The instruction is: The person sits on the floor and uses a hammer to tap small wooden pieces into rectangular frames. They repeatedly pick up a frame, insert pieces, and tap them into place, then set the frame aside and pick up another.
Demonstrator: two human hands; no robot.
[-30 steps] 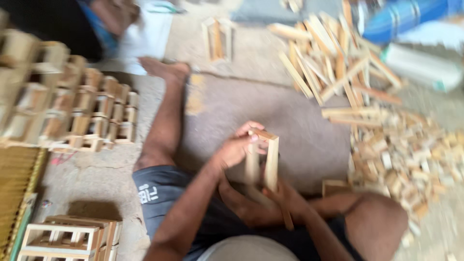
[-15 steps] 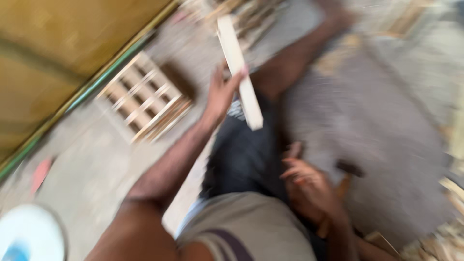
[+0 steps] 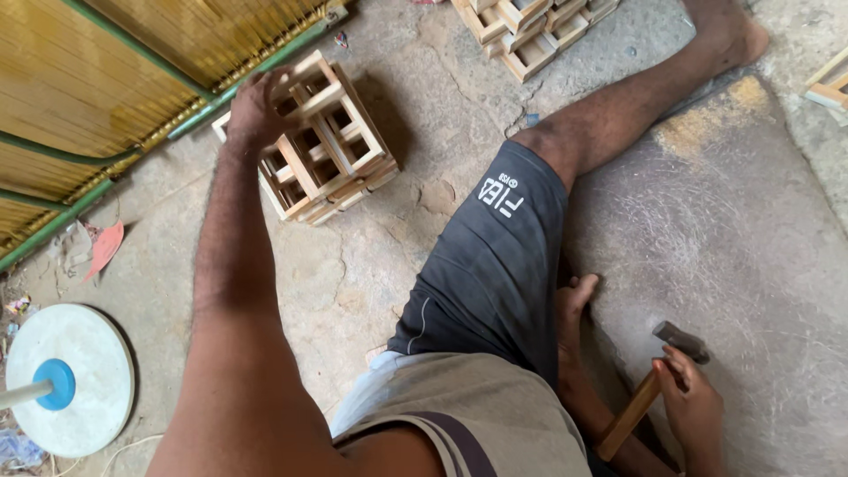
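Left hand (image 3: 254, 106) grabs the frame stack (image 3: 322, 141) at 11 o'clock by its top slat; looks light, stiff. Right hand (image 3: 693, 402) clenches the hammer (image 3: 649, 393).

Left hand (image 3: 252, 106) now on wooden frames (image 3: 322, 141)

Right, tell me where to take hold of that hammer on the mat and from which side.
Grip the hammer by its wooden handle, low down toward the free end, coming from the right side where the right hand already rests on it. The handle is the long, slim part and lies slanted on the grey mat with the dark metal head pointing away, so the near end is easiest to close the hand around.
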